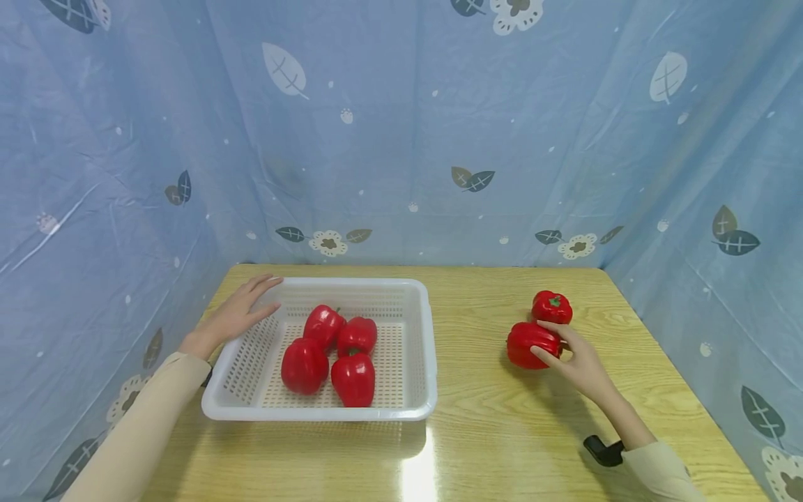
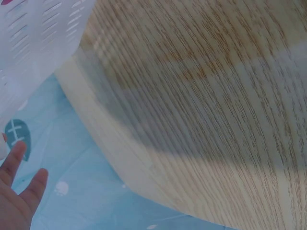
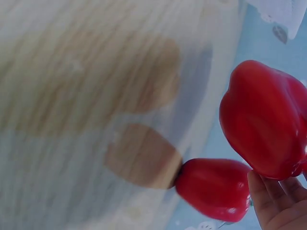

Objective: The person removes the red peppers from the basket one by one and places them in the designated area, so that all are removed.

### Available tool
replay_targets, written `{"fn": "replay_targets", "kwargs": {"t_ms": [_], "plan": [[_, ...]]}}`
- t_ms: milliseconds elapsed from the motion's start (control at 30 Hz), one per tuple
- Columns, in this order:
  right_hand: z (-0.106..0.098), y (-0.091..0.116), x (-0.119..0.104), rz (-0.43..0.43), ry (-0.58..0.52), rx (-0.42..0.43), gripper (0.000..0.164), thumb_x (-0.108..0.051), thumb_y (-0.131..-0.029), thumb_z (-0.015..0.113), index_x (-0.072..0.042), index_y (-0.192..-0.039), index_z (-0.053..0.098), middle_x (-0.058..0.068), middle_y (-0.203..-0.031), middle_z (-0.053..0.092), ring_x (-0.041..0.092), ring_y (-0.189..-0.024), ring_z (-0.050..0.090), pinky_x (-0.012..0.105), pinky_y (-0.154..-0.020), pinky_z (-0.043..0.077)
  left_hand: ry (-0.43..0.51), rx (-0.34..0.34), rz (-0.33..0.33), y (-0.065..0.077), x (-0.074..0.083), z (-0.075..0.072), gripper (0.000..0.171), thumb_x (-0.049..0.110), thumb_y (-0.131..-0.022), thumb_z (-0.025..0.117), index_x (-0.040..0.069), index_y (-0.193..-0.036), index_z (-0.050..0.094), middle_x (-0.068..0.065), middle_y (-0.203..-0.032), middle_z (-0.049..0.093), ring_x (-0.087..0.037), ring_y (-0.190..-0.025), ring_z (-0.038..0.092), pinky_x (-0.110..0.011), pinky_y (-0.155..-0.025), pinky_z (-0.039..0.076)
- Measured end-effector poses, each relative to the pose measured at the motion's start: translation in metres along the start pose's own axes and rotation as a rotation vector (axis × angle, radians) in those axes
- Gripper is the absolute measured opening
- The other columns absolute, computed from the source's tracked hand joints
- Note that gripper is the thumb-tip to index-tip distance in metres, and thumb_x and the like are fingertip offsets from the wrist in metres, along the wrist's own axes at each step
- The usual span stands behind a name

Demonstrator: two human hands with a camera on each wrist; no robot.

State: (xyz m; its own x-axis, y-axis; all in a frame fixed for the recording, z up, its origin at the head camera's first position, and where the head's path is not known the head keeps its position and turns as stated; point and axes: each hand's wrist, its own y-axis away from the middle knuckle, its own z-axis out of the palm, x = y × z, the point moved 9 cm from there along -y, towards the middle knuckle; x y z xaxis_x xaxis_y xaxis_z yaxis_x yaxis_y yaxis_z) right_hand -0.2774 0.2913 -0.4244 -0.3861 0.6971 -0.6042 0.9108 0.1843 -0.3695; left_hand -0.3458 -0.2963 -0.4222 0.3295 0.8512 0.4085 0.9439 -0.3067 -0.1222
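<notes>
My right hand point(image 1: 581, 364) grips a red bell pepper point(image 1: 530, 346) from its right side, thumb in front and fingers behind. In the right wrist view that pepper point(image 3: 263, 120) is large and glossy, close against the fingers point(image 3: 264, 196). Just behind it, a second red bell pepper point(image 1: 552, 307) with a green stem stands on the table. At the left, my left hand point(image 1: 233, 315) is over the corner of a white plastic basket point(image 1: 433, 355), fingers extended along its rim. The left wrist view shows its spread fingers point(image 2: 36, 189) beside the basket wall point(image 2: 43, 43).
Several red bell peppers point(image 1: 304, 367) lie grouped inside the basket. The wood-grain table point(image 1: 477, 432) carries everything, and a blue patterned curtain point(image 1: 389, 139) closes off its back and sides. A black wrist strap point(image 1: 603, 451) sits at my right sleeve.
</notes>
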Motion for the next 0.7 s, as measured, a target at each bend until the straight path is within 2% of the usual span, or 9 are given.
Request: {"fn": "replay_targets", "kwargs": {"t_ms": [267, 700], "plan": [[-0.006, 0.011, 0.017, 0.026, 0.029, 0.028, 0.052, -0.023, -0.081, 0.072, -0.008, -0.127, 0.053, 0.009, -0.117, 0.059, -0.013, -0.095, 0.044, 0.002, -0.075, 0.041, 0.003, -0.004, -0.009, 0.000, -0.001, 0.001, 0.061, 0.039, -0.092, 0.053, 0.022, -0.146, 0.029, -0.015, -0.152, 0.019, -0.042, -0.136, 0.019, -0.071, -0.100, 0.019], [-0.025, 0.024, 0.033, 0.075, 0.048, 0.076, 0.050, -0.020, -0.083, 0.070, -0.002, -0.126, 0.053, 0.016, -0.117, 0.057, -0.018, -0.095, 0.039, 0.000, -0.075, 0.036, 0.010, 0.005, -0.017, 0.000, 0.000, -0.001, 0.061, 0.039, -0.092, 0.053, 0.022, -0.146, 0.030, -0.015, -0.151, 0.021, -0.042, -0.136, 0.020, -0.071, -0.100, 0.021]]}}
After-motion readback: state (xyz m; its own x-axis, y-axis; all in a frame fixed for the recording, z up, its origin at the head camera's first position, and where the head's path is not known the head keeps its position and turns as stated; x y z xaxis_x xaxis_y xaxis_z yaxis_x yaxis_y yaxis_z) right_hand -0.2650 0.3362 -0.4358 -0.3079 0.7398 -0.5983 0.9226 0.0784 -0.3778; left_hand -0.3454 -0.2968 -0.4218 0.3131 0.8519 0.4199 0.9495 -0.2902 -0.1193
